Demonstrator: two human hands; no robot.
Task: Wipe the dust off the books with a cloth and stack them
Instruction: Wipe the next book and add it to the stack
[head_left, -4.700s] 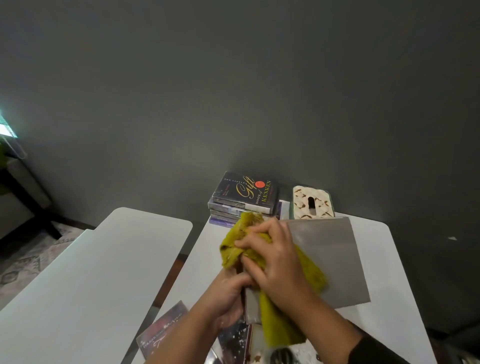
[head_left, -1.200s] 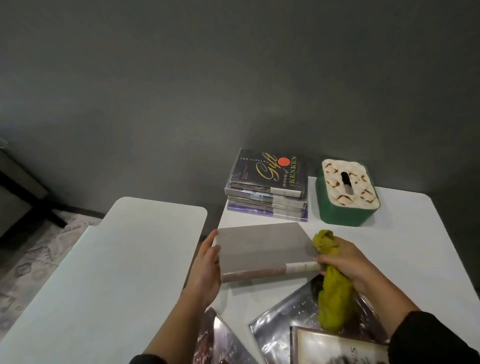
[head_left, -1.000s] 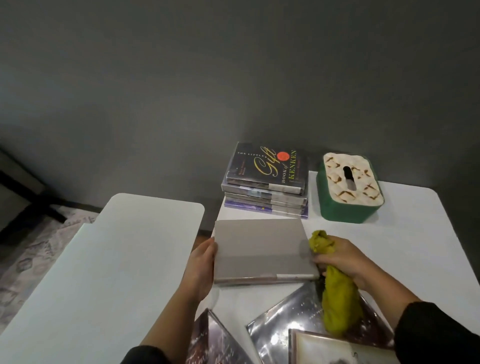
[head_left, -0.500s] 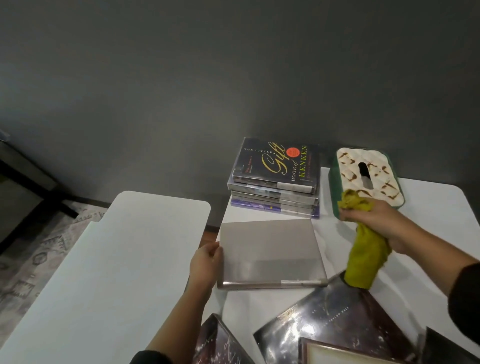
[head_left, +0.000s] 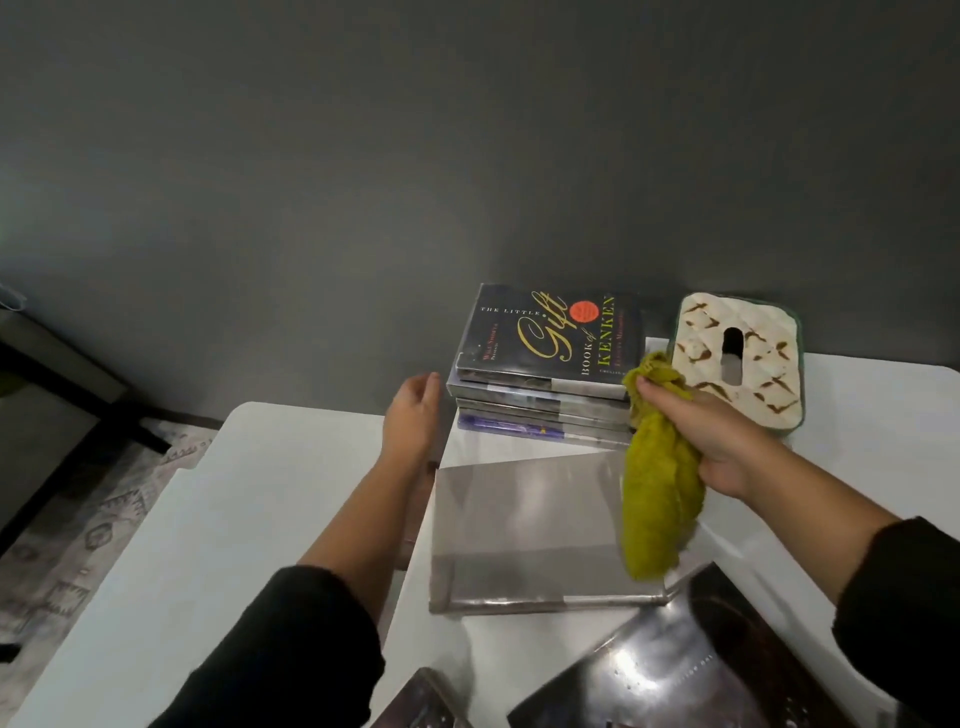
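Your right hand (head_left: 714, 431) grips a bunched yellow-green cloth (head_left: 658, 499), which hangs down just in front of the book stack (head_left: 545, 395), at its right corner. Your left hand (head_left: 413, 415) hovers with fingers straight and relaxed, holding nothing, just left of the stack. The stack sits at the back of the white counter (head_left: 857, 447), against the dark wall, topped by a dark book with gold lettering. A grey book (head_left: 524, 535) lies flat on the counter just in front of the stack. A glossy dark book (head_left: 675, 670) lies nearer you than the grey one. A patterned tissue box (head_left: 737, 358) stands just right of the stack.
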